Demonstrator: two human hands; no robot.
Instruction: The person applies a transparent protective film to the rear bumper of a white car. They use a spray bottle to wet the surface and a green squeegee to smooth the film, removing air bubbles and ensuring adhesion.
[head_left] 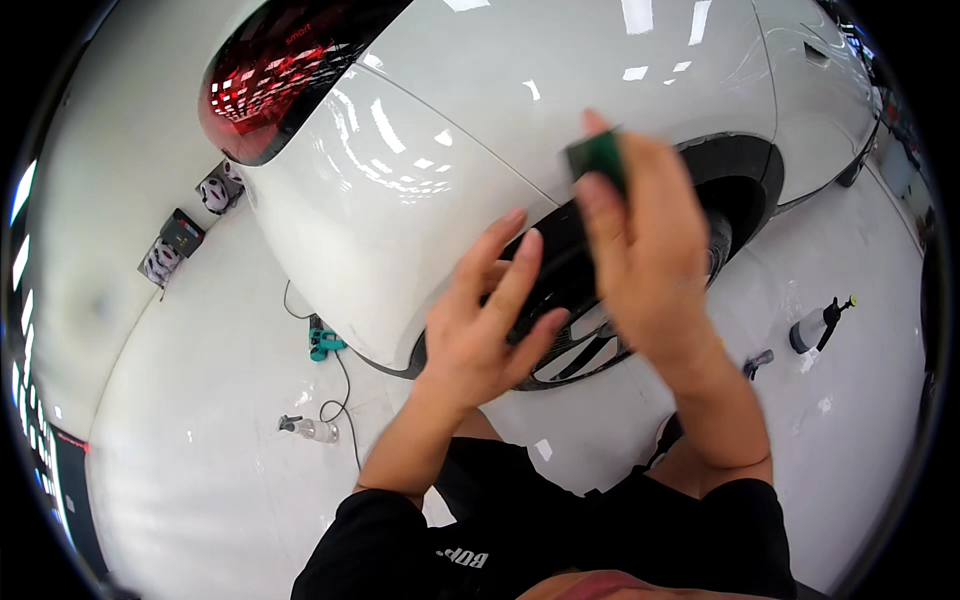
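Observation:
My right hand (650, 240), smeared by motion, is closed on a small dark green squeegee (597, 157) with a squared end. It is over the white rear side panel (540, 100) of a car, above the wheel arch. My left hand (480, 315) is open, its fingers spread, by the lower panel edge and the black wheel arch trim (745, 155). Whether its fingertips touch the panel I cannot tell. Below my hands is the rear wheel (575, 360), partly hidden by them. A red tail light (262, 95) lies at the upper left.
A teal heat gun (322, 340) with a black cord lies on the glossy white floor (220, 390), near a clear spray bottle (315, 430). To the right stands a pump sprayer (812, 328), with a dark nozzle-like piece (758, 364) nearer me. Boxes (182, 232) line the left wall.

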